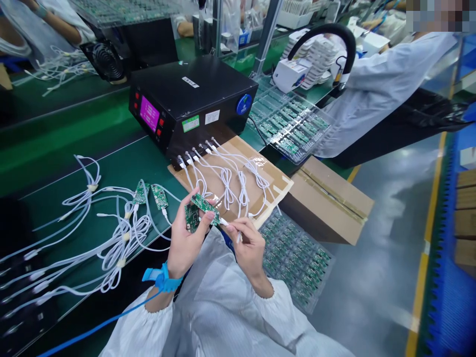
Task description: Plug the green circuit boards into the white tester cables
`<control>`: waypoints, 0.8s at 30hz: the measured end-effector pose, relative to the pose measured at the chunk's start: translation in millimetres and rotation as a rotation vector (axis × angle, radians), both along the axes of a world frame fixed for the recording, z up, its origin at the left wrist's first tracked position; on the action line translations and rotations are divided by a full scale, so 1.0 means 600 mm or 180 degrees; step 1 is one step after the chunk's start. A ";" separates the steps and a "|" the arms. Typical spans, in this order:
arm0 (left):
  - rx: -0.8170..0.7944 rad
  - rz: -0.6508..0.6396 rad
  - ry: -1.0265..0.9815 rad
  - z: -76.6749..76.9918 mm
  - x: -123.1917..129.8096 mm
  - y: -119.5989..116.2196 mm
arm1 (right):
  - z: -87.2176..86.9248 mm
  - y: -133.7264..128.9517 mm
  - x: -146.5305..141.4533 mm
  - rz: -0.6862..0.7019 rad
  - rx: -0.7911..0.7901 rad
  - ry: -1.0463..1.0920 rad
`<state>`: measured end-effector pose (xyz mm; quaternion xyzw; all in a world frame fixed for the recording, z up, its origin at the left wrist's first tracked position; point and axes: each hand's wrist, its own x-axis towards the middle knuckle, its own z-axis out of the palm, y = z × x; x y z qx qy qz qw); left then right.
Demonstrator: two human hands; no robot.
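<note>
Now: L hand clamps two small green circuit boards, flat rectangles, above lap by bench edge; top board's long axis runs upper-left to lower-right. R hand pinches white cable plug at board's right end, plug pointing left. Two more boards lie on green mat. Black tester box behind, approx. six white cables plugged in.

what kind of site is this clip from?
Most likely an electronics assembly or test line. The left hand holds small green circuit boards, clear trays of more boards sit on the green bench, and white cables plug into a black tester box.
</note>
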<state>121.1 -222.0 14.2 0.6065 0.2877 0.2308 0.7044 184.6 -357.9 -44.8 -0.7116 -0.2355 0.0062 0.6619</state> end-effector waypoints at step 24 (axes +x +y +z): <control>-0.1852 -0.0338 -0.0659 0.001 0.024 -0.023 | 0.084 0.028 0.068 0.1117 0.0131 0.0098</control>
